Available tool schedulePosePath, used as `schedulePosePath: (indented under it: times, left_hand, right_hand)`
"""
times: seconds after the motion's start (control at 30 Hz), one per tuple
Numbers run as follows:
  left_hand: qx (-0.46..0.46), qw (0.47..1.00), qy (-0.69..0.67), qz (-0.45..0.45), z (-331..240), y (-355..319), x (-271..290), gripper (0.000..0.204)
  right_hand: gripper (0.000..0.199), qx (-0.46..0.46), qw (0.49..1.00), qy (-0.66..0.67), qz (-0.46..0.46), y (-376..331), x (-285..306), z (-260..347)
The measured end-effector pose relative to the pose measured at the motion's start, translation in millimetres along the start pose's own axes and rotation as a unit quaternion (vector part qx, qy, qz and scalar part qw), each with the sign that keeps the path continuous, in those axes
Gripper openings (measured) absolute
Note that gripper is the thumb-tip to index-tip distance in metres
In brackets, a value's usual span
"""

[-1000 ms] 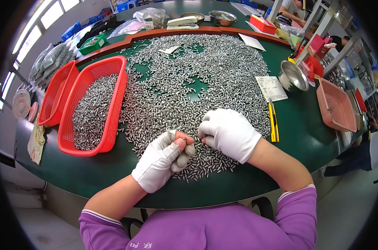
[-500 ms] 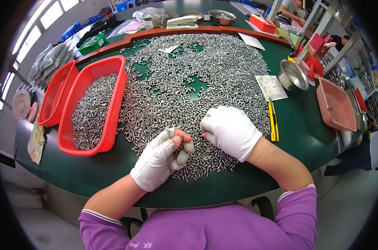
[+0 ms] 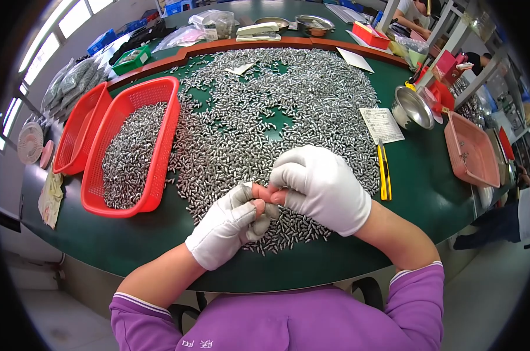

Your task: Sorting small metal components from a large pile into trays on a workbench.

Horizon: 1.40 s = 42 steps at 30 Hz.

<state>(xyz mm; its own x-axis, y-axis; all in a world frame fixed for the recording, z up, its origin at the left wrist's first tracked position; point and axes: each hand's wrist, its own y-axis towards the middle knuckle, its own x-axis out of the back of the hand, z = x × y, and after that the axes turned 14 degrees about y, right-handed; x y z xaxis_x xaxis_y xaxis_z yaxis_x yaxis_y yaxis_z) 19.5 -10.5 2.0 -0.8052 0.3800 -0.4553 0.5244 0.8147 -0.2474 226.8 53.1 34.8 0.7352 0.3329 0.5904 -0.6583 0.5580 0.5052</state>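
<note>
Many small silvery metal pieces [image 3: 235, 140], short and bullet-shaped, lie spread across the green table. My left hand [image 3: 223, 227], in a white glove with bare fingertips, is curled above the near part of the spread. Against its fingertips come those of my right hand [image 3: 326, 190], gloved in white and pinched, with bare tips showing. Both hands are closed, and whatever sits between their fingers is hidden or too small to name. Left of them, a red perforated basket [image 3: 170, 126] holds a heap of the same pieces.
Beside that basket stands another red basket [image 3: 72, 155]. A yellow cutter knife [image 3: 384, 172], a printed paper [image 3: 383, 124] and a steel bowl [image 3: 413, 108] lie to the right, with a pink tray [image 3: 472, 149] beyond. A wooden ledge [image 3: 288, 41] crosses the back; a person works far right.
My right hand has moved left, bringing its fingertips against those of my left hand. The left hand has shifted only slightly and stays curled.
</note>
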Motion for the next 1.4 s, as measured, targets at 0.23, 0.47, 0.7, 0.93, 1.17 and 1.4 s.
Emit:
schedulePosePath:
  times: [0.23,0.47,0.7,0.93,1.17,1.4]
  left_hand:
    - [0.006,1.0,-0.005,0.004,1.9,1.3,-0.8,0.025]
    - [-0.002,0.999,-0.012,-0.043,1.2,0.0,-2.1,0.018]
    - [-0.004,0.999,0.017,-0.035,-1.9,-0.1,-2.2,0.015]
    - [-0.009,0.999,0.012,-0.036,-2.5,-0.6,-3.4,0.016]
    - [-0.01,0.999,0.013,-0.028,-3.9,0.0,-3.2,0.016]
    - [-0.007,1.0,0.002,-0.02,-3.7,-0.8,-2.8,0.022]
  right_hand:
    - [0.018,0.004,0.992,0.123,0.014,-3.3,-5.1,-2.2]
    - [0.024,-0.022,0.991,0.133,0.019,-1.9,-0.2,-3.7]
    - [0.017,-0.128,0.98,-0.101,0.114,-13.1,-7.5,-16.7]
    - [0.011,-0.113,0.979,-0.137,0.1,-11.0,-11.5,-12.8]
    - [0.012,-0.106,0.98,-0.127,0.107,-11.3,-14.0,-16.4]
    - [0.009,-0.163,0.975,0.149,-0.019,-2.1,-0.6,-0.9]
